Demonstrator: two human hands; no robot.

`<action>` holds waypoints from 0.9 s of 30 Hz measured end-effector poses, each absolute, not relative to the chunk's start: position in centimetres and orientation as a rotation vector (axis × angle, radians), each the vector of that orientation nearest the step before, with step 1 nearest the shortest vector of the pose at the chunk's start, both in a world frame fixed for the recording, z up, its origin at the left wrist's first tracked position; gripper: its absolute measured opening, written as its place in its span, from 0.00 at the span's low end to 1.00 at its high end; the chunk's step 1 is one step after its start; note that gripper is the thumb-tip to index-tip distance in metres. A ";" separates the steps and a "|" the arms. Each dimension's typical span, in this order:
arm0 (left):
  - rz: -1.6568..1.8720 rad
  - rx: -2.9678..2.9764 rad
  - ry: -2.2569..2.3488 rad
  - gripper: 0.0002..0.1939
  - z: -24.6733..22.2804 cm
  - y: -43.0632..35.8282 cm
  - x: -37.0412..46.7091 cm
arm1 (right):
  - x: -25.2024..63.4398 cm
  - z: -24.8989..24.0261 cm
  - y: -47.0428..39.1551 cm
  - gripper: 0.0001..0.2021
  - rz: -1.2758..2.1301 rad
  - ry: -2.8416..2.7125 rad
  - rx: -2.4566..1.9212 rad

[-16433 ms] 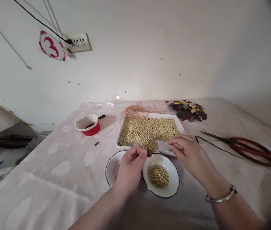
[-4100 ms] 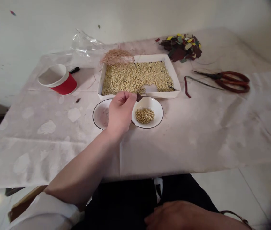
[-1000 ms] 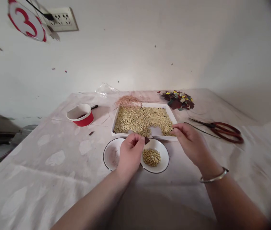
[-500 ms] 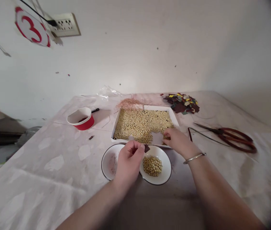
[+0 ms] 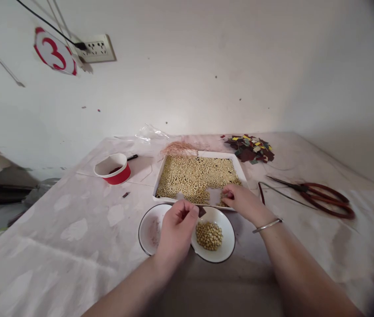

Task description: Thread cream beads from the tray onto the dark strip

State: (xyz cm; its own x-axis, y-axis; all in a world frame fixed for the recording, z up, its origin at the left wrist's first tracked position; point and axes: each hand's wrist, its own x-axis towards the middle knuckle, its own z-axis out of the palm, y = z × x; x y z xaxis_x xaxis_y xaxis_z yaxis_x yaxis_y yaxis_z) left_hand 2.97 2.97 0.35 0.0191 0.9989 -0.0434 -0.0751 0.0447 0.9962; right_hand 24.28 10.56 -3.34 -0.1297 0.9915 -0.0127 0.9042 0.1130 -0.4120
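Observation:
My left hand is closed, its thumb and forefinger pinching a small dark brown square piece over the gap between two bowls. My right hand reaches into the front right of a white tray, fingertips drawn together among small pale round beads; whatever sits between them is too small to make out. A bare patch of tray floor shows left of those fingertips. Below stands a white bowl holding larger greenish-yellow beads. The other white bowl, with pinkish residue, is partly hidden behind my left hand.
Dark-handled scissors lie on the right beside a thin dark cord. Behind the tray are a heap of coloured scraps, coppery strands and clear plastic. At left stand a red-and-white tub and a black pen.
The view has tilted up slightly. My right fingertips have shifted a little left in the tray, and the bare patch beside them looks narrower. My left hand keeps its pinch on the brown piece.

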 end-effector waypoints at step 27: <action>1.208 1.146 1.166 0.10 0.4 3.0 2.9 | 24.5 -3.4 10.9 0.11 0.642 -2.219 -1.810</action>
State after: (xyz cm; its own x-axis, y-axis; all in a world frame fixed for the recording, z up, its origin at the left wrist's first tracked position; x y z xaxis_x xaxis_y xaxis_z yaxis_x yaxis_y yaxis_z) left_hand 2.89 3.04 0.39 0.0133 0.9995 -0.0293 -0.0645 0.0301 0.9975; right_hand 24.50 10.87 -3.41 -0.2261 0.9676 -0.1120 0.8778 0.1526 -0.4540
